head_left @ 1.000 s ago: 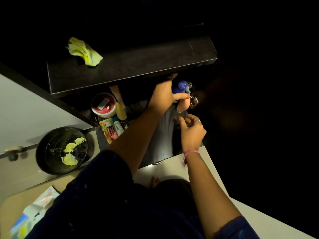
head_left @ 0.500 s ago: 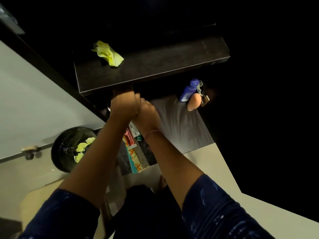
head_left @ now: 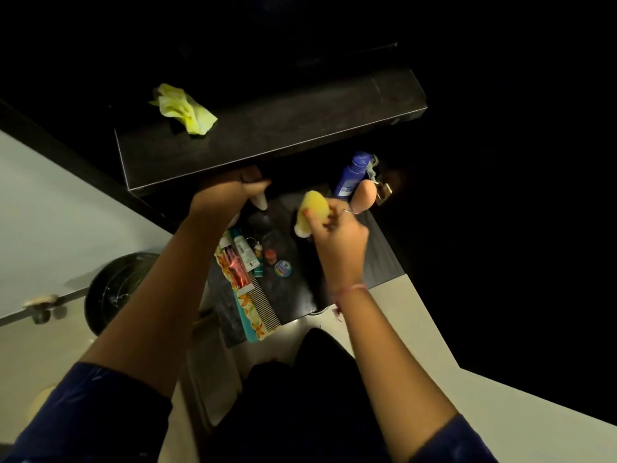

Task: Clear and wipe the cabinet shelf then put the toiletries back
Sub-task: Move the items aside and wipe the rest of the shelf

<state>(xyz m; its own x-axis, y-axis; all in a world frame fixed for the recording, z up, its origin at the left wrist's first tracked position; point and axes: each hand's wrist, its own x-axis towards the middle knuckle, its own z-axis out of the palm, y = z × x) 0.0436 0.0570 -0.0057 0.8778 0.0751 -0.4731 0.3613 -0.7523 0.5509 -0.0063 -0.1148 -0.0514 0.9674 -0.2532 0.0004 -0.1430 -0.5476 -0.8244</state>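
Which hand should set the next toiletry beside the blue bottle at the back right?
Probably the right hand: it holds the yellow bottle close to the blue bottle. The left hand is farther left, gripping a white item.

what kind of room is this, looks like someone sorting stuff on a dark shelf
Most likely a bathroom or dressing corner at home, seen from above. A dark wooden cabinet shelf holds toiletries: a blue plastic bottle, a fine-toothed comb and tubes. A crumpled yellow cleaning cloth lies on the upper shelf.

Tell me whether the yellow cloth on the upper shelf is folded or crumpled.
Crumpled. The yellow cloth lies bunched in uneven wrinkles at the left end of the upper shelf, touched by neither hand.
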